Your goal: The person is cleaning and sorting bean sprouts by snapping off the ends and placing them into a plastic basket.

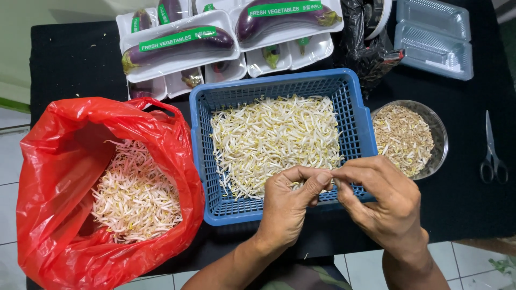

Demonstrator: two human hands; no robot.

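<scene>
A blue plastic basket point(360, 115) holds a heap of white bean sprouts point(274, 139). My left hand point(287, 207) and my right hand point(384, 201) meet over the basket's near right corner, fingertips pinched together on a bean sprout that is barely visible between them. To the left, a red plastic bag point(59, 161) lies open with more bean sprouts point(134, 196) inside. To the right of the basket stands a clear round bowl point(438, 129) filled with brownish sprout trimmings point(402, 137).
Several white trays of wrapped purple eggplants point(180, 43) lie at the back of the black table. A black plastic bag point(365, 45), clear empty plastic containers point(435, 35) and scissors point(492, 150) are at the right. Tiled floor shows below the table edge.
</scene>
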